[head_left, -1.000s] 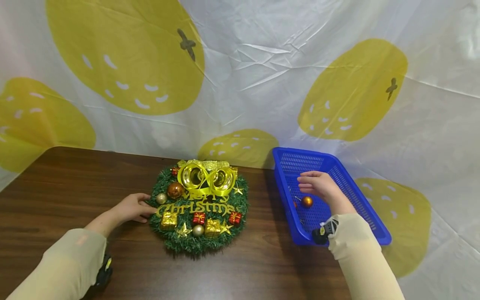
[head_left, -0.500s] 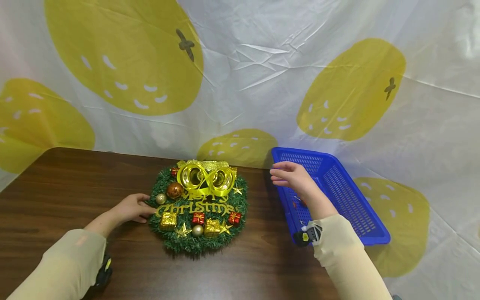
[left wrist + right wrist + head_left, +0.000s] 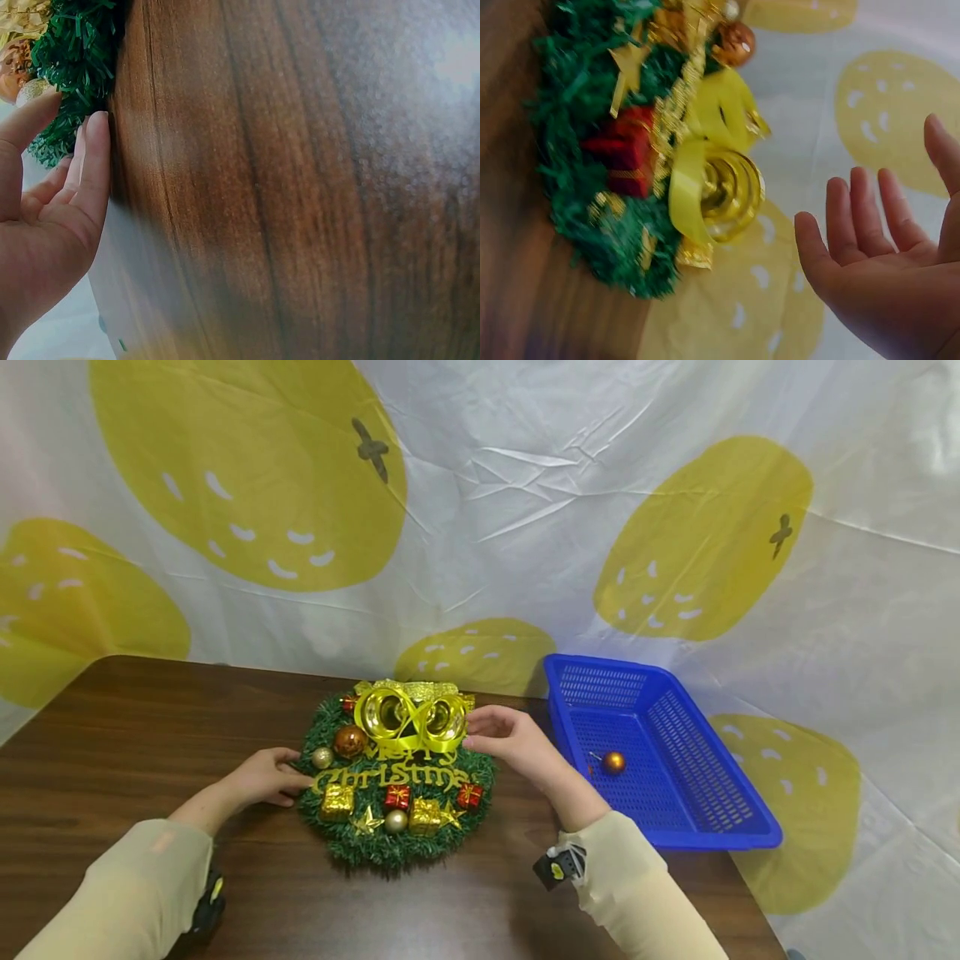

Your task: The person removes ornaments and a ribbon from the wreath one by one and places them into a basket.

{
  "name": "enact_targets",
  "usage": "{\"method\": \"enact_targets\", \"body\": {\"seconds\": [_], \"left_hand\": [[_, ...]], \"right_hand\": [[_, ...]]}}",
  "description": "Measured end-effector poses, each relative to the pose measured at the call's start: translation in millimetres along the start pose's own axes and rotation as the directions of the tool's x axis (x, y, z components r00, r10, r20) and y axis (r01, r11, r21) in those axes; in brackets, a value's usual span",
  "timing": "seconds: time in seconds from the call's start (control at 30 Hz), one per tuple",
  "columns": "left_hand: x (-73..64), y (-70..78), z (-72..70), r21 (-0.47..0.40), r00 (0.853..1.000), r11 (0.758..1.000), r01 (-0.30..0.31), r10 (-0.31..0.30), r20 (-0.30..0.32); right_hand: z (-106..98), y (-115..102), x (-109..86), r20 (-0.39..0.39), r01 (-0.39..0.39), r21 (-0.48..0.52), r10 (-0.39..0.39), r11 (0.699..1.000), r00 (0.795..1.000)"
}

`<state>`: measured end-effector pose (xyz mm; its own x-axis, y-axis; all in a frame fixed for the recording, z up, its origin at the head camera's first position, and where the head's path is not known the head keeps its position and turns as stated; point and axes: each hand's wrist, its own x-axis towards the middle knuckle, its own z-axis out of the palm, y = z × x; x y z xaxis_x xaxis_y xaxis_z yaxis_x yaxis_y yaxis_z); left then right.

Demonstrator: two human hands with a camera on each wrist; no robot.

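Observation:
A green tinsel Christmas wreath [image 3: 382, 852] lies on the table, with golden "Merry Christmas" lettering, baubles, stars, small gift boxes and yellow-ribboned bells [image 3: 442, 720]. At its left edge is my left hand [image 3: 262, 777]; its fingers touch the tinsel and look fairly straight in the left wrist view. My right hand [image 3: 517, 745] is raised by the wreath's right side, close to the bells. The right wrist view shows that palm with nothing in it, fingers extended and apart from the ribbon [image 3: 686, 191].
A blue plastic basket [image 3: 705, 841] stands at the right of the brown table [image 3: 150, 718]. In it lie an orange bauble [image 3: 613, 763] and a small red item [image 3: 590, 769]. Behind the table hangs a white cloth [image 3: 495, 560] with yellow fruit prints.
My right hand has moved left from above the basket to the wreath's right side. The left hand and the wreath have stayed in place.

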<state>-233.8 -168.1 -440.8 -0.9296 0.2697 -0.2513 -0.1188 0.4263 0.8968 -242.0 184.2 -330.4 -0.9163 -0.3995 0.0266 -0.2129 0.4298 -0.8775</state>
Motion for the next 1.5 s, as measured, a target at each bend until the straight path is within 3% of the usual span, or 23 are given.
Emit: {"method": "enact_targets", "body": {"seconds": [0.17, 0.4, 0.67, 1.0, 1.27, 1.5], "left_hand": [[-0.2, 1.3, -0.4, 0.007, 1.0, 1.0, 0.009, -0.009, 0.0], [-1.0, 2.4, -0.8, 0.019, 1.0, 1.0, 0.013, -0.013, 0.001], [0.4, -0.8, -0.2, 0.015, 1.0, 1.0, 0.015, -0.015, -0.001], [-0.4, -1.1, -0.2, 0.015, 1.0, 1.0, 0.02, -0.02, 0.0], [-2.4, 2.0, -0.1, 0.015, 1.0, 1.0, 0.021, -0.021, -0.007], [-1.3, 2.0, -0.2, 0.014, 1.0, 1.0, 0.024, -0.024, -0.007]], "right_hand": [[19, 7, -0.1, 0.071, 0.055, -0.026, -0.053, 0.998, 0.996], [44, 15, -1.1, 0.167, 0.051, 0.014, -0.053, 0.999, 0.985], [63, 23, -1.4, 0.214, 0.149, -0.126, -0.12, 0.981, 0.97], [80, 34, -0.8, 0.279, 0.159, -0.249, -0.086, 0.955, 0.956], [90, 35, 0.9, 0.26, 0.159, -0.34, -0.07, 0.927, 0.963], [95, 33, 1.2, 0.267, 0.204, -0.469, -0.082, 0.86, 0.96]]}}
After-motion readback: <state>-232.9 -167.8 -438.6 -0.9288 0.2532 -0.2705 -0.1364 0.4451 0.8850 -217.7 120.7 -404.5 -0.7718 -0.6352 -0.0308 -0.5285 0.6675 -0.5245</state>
